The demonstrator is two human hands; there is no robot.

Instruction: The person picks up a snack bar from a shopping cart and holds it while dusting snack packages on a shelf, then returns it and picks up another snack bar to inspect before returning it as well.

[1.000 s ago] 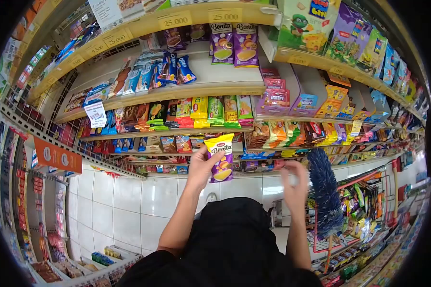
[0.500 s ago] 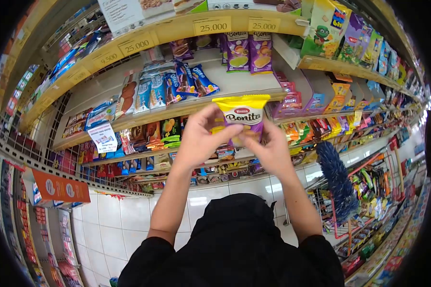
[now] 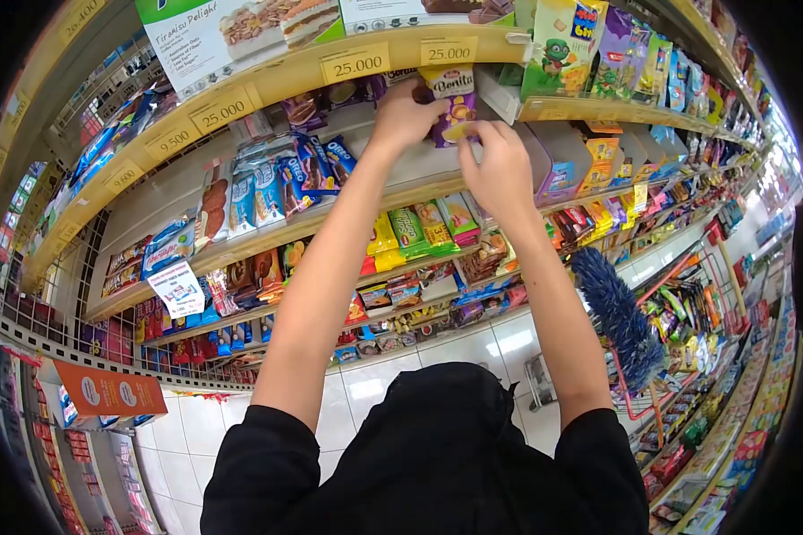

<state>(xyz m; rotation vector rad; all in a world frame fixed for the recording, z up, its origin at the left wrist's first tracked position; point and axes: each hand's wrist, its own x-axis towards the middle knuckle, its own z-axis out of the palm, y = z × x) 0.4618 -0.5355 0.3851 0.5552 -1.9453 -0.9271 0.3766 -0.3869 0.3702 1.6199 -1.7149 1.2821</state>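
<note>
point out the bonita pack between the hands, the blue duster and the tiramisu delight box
Bonita pack (image 3: 459, 102), head view: middle of its front
Blue duster (image 3: 617, 314), head view: its fluffy head
Tiramisu Delight box (image 3: 227, 46), head view: its printed front

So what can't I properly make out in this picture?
1. Rear purple plastic Bonita packet: head view, mostly hidden by the left hand and yellow price rail.
2. Top of the white-and-green cardboard Tiramisu Delight box: head view, cut off by the upper edge.
3. Fine print on the white paper card: head view, too small.
4. Brands of the colourful packets beside the fluffy blue duster: head view, too small.
</note>
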